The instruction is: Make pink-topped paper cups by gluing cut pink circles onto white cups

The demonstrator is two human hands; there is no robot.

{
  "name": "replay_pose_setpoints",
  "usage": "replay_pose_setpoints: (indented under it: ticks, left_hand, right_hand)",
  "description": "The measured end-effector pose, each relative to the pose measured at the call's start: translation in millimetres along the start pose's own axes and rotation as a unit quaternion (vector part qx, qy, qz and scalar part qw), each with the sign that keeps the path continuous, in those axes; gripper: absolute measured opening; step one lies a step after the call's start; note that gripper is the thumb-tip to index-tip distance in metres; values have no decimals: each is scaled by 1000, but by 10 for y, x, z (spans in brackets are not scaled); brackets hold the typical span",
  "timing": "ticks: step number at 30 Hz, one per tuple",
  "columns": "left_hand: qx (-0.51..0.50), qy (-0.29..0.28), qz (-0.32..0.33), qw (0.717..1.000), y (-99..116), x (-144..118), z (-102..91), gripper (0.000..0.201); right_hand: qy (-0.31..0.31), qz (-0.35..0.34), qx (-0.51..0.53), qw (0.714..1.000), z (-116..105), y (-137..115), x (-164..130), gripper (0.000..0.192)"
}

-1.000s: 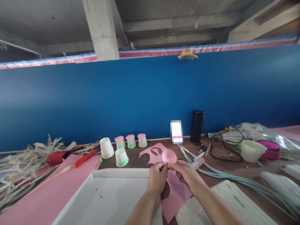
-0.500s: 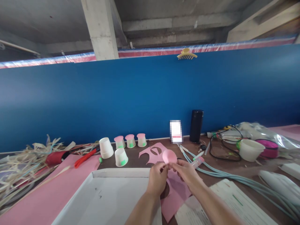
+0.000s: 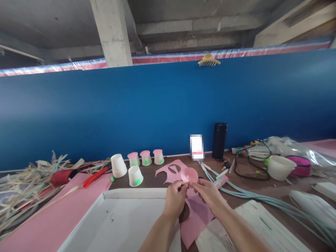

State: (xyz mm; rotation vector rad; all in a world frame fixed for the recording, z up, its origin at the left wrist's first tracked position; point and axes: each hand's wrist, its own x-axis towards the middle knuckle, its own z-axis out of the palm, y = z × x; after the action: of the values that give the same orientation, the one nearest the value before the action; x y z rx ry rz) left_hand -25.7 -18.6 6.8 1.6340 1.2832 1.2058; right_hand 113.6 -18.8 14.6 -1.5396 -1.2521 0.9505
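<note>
A round pink paper disc (image 3: 190, 174) is pinched at its near edge between my left hand (image 3: 176, 196) and my right hand (image 3: 207, 193). The fingers of both hands are closed and almost touch each other. Under the hands lies a pink sheet (image 3: 195, 227) with round holes cut out of it. Another cut-out pink scrap (image 3: 168, 172) is just behind the disc. To the left, several small white paper cups stand upside down or capped with pink discs, such as this cup (image 3: 145, 159); one uncapped cup (image 3: 135, 176) bears a green patch.
A white tray (image 3: 131, 224) sits at front left, beside a pink sheet (image 3: 52, 217) and red scissor-like handles (image 3: 96, 176). Pale blue cables (image 3: 259, 199), a black flask (image 3: 219, 141) and a white cup (image 3: 279, 168) are at right. A blue partition (image 3: 157, 105) rises behind.
The disc has tilted a little, and a pale crease or highlight shows near its lower edge. Both hands stay in nearly the same place.
</note>
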Motion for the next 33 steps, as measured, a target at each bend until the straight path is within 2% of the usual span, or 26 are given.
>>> replay_pose_setpoints:
  ticks: [13, 26, 33]
  left_hand:
    - [-96, -31, -58, 993, 13, 34, -7, 29]
    - [-87, -32, -62, 994, 26, 33, -13, 30]
    - [-82, -31, -64, 994, 10, 37, -13, 30]
  right_hand:
    - [1, -49, -24, 999, 4, 9, 20, 38]
    - [3, -91, -41, 995, -13, -5, 11, 37]
    - [24, -120, -54, 991, 0, 29, 16, 37]
